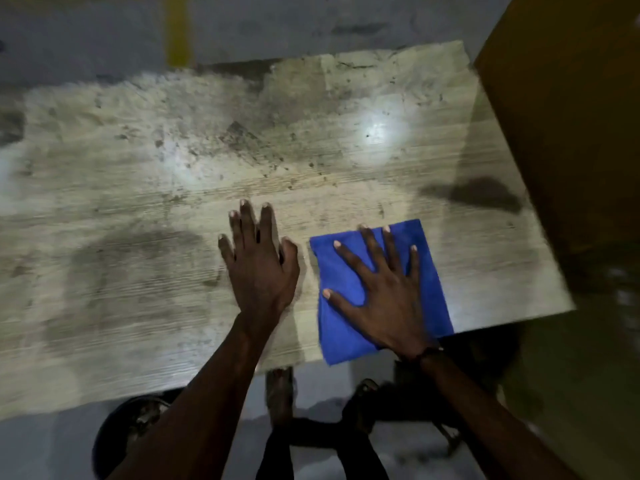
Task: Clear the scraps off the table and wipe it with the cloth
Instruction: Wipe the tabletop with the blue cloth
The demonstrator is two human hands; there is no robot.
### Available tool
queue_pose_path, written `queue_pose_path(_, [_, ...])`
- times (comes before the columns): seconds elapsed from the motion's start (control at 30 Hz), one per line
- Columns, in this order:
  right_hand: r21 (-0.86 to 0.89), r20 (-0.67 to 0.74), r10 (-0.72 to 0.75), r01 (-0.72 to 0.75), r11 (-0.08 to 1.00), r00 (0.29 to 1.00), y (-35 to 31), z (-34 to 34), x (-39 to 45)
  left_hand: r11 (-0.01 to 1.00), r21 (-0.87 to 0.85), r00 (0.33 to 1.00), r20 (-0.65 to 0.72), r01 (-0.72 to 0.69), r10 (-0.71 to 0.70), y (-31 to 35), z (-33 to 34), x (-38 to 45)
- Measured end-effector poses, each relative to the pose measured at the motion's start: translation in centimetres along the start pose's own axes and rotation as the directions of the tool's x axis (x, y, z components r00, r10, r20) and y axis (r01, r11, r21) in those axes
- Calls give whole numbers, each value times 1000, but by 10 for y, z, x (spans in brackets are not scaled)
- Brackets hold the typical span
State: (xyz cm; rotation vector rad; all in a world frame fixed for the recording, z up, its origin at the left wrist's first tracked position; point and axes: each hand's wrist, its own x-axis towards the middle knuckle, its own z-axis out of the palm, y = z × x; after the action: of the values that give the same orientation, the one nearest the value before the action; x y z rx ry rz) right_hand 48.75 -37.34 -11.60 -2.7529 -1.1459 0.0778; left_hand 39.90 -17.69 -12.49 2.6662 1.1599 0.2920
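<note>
Two hands: both lie palm down on the table (145, 188), side by side, near its front edge.
Right hand (384, 289): fingers straight and spread wide, pressed flat on the cloth (349, 327); nothing is curled round or pinched. A dark band sits at the wrist.
Left hand (259, 261): fingers straight and close together, resting flat on the bare tabletop just left of the cloth, not touching it; it holds nothing.
Cloth: blue, folded to a rough rectangle, lying flat at the front right part of the table. Its near corner hangs slightly past the table's front edge; a narrow strip of bare top separates it from the left hand.
Table: pale wood-grain top, tilted in the view. Surface carries dark smudges and many small dark specks, densest across the middle and toward the far side; whether these are loose scraps or stains cannot be told. A darker patch (474, 194) lies near the right edge. Two bright glare spots sit on the top.
Image quality: left part of the table is blurred; details there are not readable.
Below table: the person's feet in sandals (280, 393) show past the front edge, with a dark frame (311, 431) on a pale floor. A round dark object (114, 438) sits at lower left; its kind is unclear.
Right side: a large brown panel (561, 109) stands just beside the table's right edge.
</note>
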Motion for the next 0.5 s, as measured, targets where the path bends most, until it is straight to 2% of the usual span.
queue_pose_path(0.17, [-54, -55, 201, -203, 978, 978, 94, -13, 18, 999, 16, 998, -50, 32, -31, 20, 5, -12])
queue_pose_path(0.23, [-22, -62, 274, -275, 961, 960, 101, -14, 35, 999, 15, 998, -61, 34, -33, 20, 5, -12])
queue_pose_path(0.3, [-4, -61, 285, -285, 958, 957, 85, -9, 41, 999, -5, 998, -49, 44, -44, 20, 5, -12])
queue_pose_path(0.33, [-10, -51, 233, -234, 972, 971, 71, -7, 36, 999, -19, 998, -42, 49, -50, 21, 4, -13])
queue_pose_path(0.4, [-11, -37, 37, -37, 999, 999, 44, -2, 17, 998, -36, 997, -51, 49, -50, 22, 2, -15])
queue_pose_path(0.47, [44, -19, -130, 130, 990, 991, 41, -2, -2, 997, -54, 996, -68, 47, -51, 23, 1, -15])
queue_pose_path(0.5, [71, -24, -168, 169, 983, 985, 50, -2, -5, 997, -57, 996, -74, 49, -53, 24, 0, -15])
